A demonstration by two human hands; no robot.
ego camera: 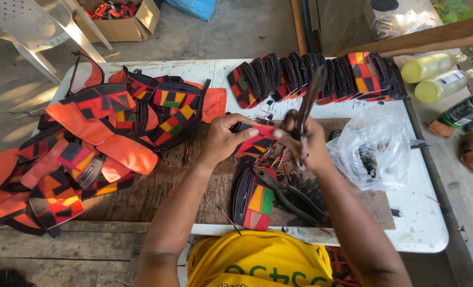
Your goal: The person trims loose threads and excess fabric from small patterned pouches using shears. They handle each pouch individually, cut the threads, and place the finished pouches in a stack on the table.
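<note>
My left hand [227, 136] grips a small patchwork pouch [257, 139] in red, black and orange, held above a wooden board [156, 196]. My right hand [306, 142] pinches the pouch's edge and holds a pair of scissors [306, 106] with the blades pointing up and away. Another patchwork pouch [253, 199] lies on the board below my hands, beside dark green pliers [289, 197]. Thread scraps litter the board between them.
A heap of orange and patchwork fabric pieces [87, 143] covers the left of the white table [422, 223]. A row of finished pouches [321, 74] stands along the far edge. A clear plastic bag [374, 143] lies right; bottles [433, 66], a white chair [40, 26] and a cardboard box [122, 21] stand beyond.
</note>
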